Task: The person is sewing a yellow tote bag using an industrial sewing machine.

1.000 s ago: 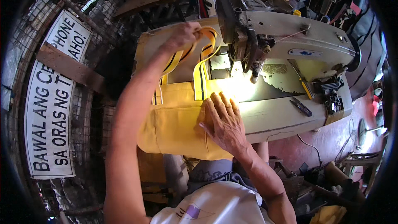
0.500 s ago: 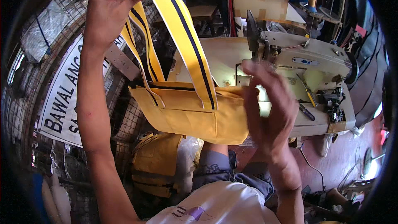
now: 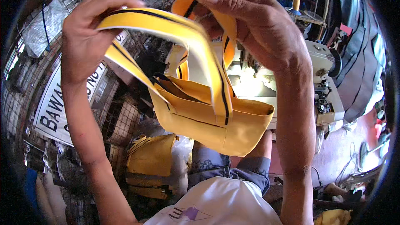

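A yellow tote bag [image 3: 196, 121] hangs in front of me by its two strap handles, its top edge partly parted. Each handle is yellow webbing with a dark stripe along the middle and pale edges. My left hand [image 3: 93, 29] is closed on the near handle [image 3: 166, 21] at its upper left bend. The far handle [image 3: 229, 37] is pinched in my right hand [image 3: 254, 21], thumb on top of the webbing. The bag's body tilts down to the right, and both handles are spread apart. My right fingertips are partly hidden behind the strap.
Behind the bag stands a sewing machine [image 3: 321, 60] with a lit work area. An orange thread cone [image 3: 296, 1] is at the back right. More folded yellow fabric pieces [image 3: 150, 156] are stacked lower left. Wire mesh [image 3: 118, 121] with a white sign [image 3: 52, 104] runs along the left.
My right hand has risen from beside the bag and taken hold of the far handle. The two handles have come apart, and the bag has swung slightly right and down.
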{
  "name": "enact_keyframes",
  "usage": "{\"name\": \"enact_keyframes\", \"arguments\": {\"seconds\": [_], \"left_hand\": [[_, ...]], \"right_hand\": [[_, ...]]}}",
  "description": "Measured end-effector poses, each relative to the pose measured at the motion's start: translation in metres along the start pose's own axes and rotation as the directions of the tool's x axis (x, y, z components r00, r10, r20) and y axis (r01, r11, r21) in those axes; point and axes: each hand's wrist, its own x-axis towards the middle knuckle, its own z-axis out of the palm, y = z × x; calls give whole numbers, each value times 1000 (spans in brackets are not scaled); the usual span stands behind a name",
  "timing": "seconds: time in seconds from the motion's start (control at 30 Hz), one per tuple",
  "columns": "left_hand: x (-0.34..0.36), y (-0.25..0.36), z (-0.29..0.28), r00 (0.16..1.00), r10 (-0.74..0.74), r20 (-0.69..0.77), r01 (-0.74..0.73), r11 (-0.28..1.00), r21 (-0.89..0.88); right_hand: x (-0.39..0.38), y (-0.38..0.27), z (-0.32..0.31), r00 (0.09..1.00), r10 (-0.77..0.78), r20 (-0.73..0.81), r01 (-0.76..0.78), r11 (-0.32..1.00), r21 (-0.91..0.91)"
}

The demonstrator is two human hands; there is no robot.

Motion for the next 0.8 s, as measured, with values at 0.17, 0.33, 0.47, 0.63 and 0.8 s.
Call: {"name": "enact_keyframes", "arguments": {"seconds": [0.17,0.33,0.47,0.63,0.8], "left_hand": [[-37,-6,-15,977,47,-207,-1,977,215],[-69,1,-31,967,-42,-252,100,970,221],[-82,5,-31,963,6,-268,79,948,307],[-85,18,-35,978,-41,-204,66,991,116],[-74,23,-21,982,41,-186,-17,991,130]], "right_hand": [[6,-16,-23,971,-1,-241,-77,946,-316],[-7,-13,-42,965,-132,-225,-198,194,-961],[-35,6,-90,996,-52,-73,-86,-302,-950],[-33,-20,-31,841,465,-277,-310,-6,-951],[-35,-10,-38,971,227,-72,-237,904,-357]]}}
